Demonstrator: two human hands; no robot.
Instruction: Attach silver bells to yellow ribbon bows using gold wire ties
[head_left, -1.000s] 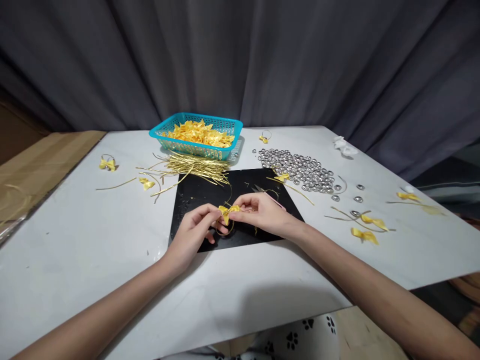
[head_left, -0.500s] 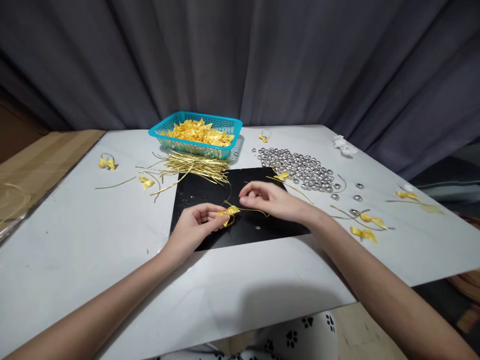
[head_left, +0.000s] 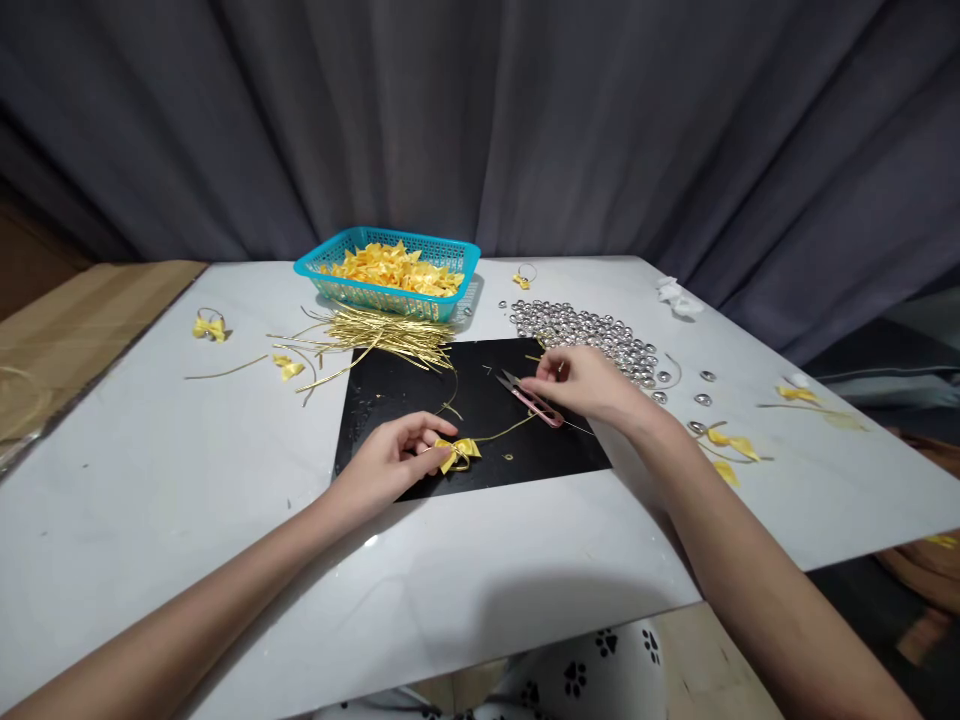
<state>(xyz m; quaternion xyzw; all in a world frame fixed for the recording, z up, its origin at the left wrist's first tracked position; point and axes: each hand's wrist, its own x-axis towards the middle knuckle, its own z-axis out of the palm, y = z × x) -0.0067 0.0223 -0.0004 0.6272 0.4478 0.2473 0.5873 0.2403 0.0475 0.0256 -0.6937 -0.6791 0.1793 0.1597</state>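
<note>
My left hand [head_left: 401,450] pinches a yellow ribbon bow [head_left: 457,453] at the front part of the black mat [head_left: 420,390]. A gold cord [head_left: 504,432] runs from the bow to the right across the mat. Small thread snips [head_left: 536,403] with pink handles are at my right hand [head_left: 581,380], whose fingers are closed on them; the blades point to the upper left, apart from the bow. Part of the snips' grip is hidden by the fingers.
A turquoise basket [head_left: 304,268] of yellow bows stands at the back, with a bundle of gold cords [head_left: 390,335] before it. Silver beads [head_left: 585,330] lie behind my right hand. Loose bows and cords [head_left: 735,443] lie at the right; a finished-looking bow loop [head_left: 210,327] at the left.
My right hand has moved right and now has the pink snips, which did not show before. The bow in my left hand is slightly lower, close to the mat.
</note>
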